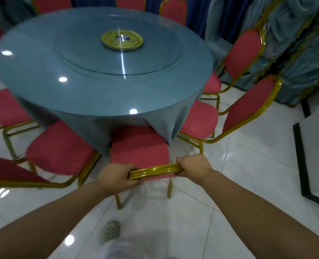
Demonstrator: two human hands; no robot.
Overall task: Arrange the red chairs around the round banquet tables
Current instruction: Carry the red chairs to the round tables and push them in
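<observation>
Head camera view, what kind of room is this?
Probably a banquet hall or restaurant function room: a round table under blue cloth with a glass turntable, ringed by red chairs with gold frames, on a glossy tiled floor.

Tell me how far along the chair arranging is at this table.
Mostly done here, as far as the view shows: red chairs already ring the round table, including neighbours at left and right. In hand: the left hand and right hand grip the gold top rail of the near chair, whose seat front reaches the tablecloth. Left: letting go. Any other tables are out of view.
</observation>
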